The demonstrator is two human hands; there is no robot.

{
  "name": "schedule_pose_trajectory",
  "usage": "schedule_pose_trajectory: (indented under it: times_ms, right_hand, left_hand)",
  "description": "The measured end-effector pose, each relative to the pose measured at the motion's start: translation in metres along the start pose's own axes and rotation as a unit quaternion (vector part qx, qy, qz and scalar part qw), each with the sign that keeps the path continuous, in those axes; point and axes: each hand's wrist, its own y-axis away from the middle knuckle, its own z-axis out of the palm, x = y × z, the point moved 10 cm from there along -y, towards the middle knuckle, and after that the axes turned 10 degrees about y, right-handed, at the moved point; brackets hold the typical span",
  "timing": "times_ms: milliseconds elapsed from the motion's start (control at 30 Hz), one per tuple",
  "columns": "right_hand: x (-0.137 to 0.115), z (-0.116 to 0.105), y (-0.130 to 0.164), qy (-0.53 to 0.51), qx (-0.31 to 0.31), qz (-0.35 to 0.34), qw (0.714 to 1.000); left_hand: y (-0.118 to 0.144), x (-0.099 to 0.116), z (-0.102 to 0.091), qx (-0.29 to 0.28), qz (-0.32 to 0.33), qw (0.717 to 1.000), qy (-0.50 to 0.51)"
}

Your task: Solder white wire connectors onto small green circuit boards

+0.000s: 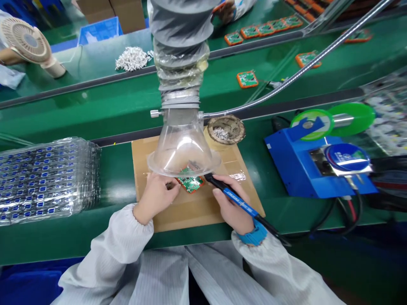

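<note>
**Hot tip close to fingers under the hood**

At the centre of the frame the right hand (233,207) is wrapped around a blue soldering iron (237,199), held like a pen, its tip reaching toward a small green board (190,183) in an orange frame. The board lies on a cardboard mat (190,212) on the green tabletop (111,169), partly hidden by the clear fume hood (181,148) hanging just above it. The left hand (157,195) has its fingers curled and pinched against the board's left edge; whether they also hold a wire or part, I cannot tell.

The main risk is a burn: the left fingertips sit just beside the spot where the tip works, and a slip of either hand would bring them together. The hood's rim blurs the view of the joint, so a misplaced tip could bridge pads or scorch the frame. The iron's cord (273,231) trails over the near edge toward the blue station (305,169) at right; a snag could jerk the tip. The board itself is only steadied by fingers and could skate on the cardboard.
</note>
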Motion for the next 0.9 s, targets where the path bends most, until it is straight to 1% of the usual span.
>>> schedule_pose_trajectory:
  times_ms: [100,167,233,333,400,467,567,667,767,900]
  right_hand:
    - [-0.011,0.013,-0.002,-0.006,-0.036,-0.023,0.999]
    - [-0.013,0.017,-0.002,-0.005,-0.043,-0.021,0.999]
    - [-0.011,0.012,0.001,-0.005,-0.023,-0.01,1.0]
    - [-0.003,-0.006,0.009,-0.032,0.04,-0.001,0.999]
    - [0.0,-0.013,0.015,-0.054,0.062,-0.007,0.997]
    - [-0.001,-0.013,0.018,-0.058,0.052,-0.022,0.997]
    - [-0.009,-0.006,0.02,-0.033,0.018,-0.049,0.998]
    - [-0.017,-0.003,0.019,-0.012,0.009,-0.069,0.997]
    - [-0.02,-0.001,0.017,0.003,0.004,-0.074,0.997]
    - [-0.018,0.003,0.017,0.026,-0.01,-0.069,0.997]
  left_hand:
    - [0.0,0.0,0.0,0.012,0.011,1.0,-0.008]
    - [-0.001,-0.004,-0.001,0.008,0.011,1.0,-0.01]
    - [-0.001,-0.009,0.0,-0.003,0.008,1.0,-0.01]
    - [-0.002,-0.014,0.0,-0.014,0.005,1.0,-0.001]
    - [-0.003,-0.014,0.0,-0.013,0.013,1.0,0.009]
    - [-0.004,-0.012,-0.001,-0.015,0.027,0.999,0.021]
    - [-0.007,-0.008,0.0,-0.028,0.04,0.998,0.032]
    - [-0.009,-0.003,-0.003,-0.023,0.044,0.999,0.02]
    - [-0.01,0.001,-0.007,-0.01,0.047,0.999,0.004]
    - [-0.01,0.0,-0.006,-0.016,0.046,0.999,0.001]
